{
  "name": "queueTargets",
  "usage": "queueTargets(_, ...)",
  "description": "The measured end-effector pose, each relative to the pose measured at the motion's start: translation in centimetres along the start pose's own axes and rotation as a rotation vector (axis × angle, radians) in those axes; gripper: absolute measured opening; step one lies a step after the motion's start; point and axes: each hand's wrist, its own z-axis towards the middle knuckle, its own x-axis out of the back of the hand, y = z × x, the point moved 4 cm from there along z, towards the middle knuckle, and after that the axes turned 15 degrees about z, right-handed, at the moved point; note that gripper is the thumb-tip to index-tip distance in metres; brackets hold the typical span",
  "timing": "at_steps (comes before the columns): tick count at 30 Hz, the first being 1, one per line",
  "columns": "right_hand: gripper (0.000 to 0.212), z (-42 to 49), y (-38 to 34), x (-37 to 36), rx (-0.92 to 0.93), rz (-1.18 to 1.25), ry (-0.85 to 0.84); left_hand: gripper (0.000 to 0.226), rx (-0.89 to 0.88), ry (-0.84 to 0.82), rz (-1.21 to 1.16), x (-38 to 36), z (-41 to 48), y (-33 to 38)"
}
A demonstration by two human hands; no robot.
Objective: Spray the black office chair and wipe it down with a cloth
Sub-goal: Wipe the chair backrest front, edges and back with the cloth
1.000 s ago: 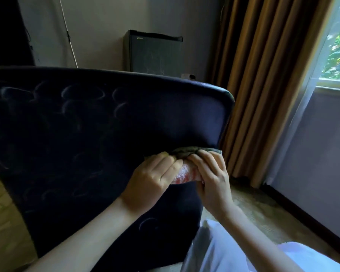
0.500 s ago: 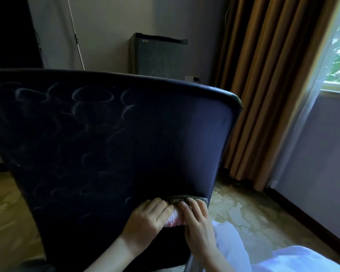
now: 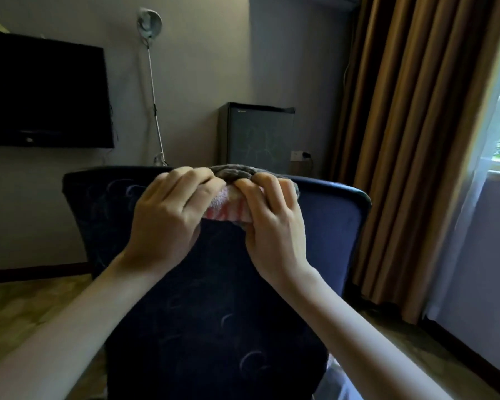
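1. The left hand (image 3: pixel 168 215) and right hand (image 3: pixel 274 223) are both curling their fingers over the bunched cloth (image 3: pixel 231 176), gripping it side by side, knuckles toward the camera.
2. The cloth, grey on top and pink-and-white below, is now pressing against the top edge of the black office chair (image 3: pixel 214 313), near the middle of the backrest's rim.
3. Half a second ago the same two-handed grip was sitting low on the backrest, toward its right side, so the hands are sweeping the cloth up the back face to the rim.
4. Judging by that, the wiping step is under way and is reaching the top of the backrest. Pale curved streaks are showing across the fabric, so more passes are probably needed.
5. No spray bottle is showing in view.
6. Behind the chair, a small fridge (image 3: pixel 257 134) is carrying a tiny mark at its upper left corner, too small to read. The wall-mounted television (image 3: pixel 41 93) is showing no legible writing.
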Motion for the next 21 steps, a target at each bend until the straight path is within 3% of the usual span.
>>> queueTargets(7, 0.035, 1.6, -2.2, -3.1, 0.085, -0.118, -0.058, 0.031, 0.098, -0.033, 0.006, -0.7, -2.1, -3.3)
queueTargets(10, 0.033, -1.8, -0.8, -4.9, 0.144, -0.159, -0.078, 0.030, 0.123, -0.106, -0.027, -2.8, -5.9, -2.4)
queueTargets(16, 0.049, -11.0, 2.0, -8.0, 0.064, -0.203, -0.195, 0.036, 0.135, -0.125, -0.225, -5.6, -13.2, 1.2)
queueTargets(21, 0.044, -17.2, 3.5, -8.4, -0.002, -0.189, -0.254, 0.035, 0.107, -0.229, -0.282, -6.8, -18.3, 4.0)
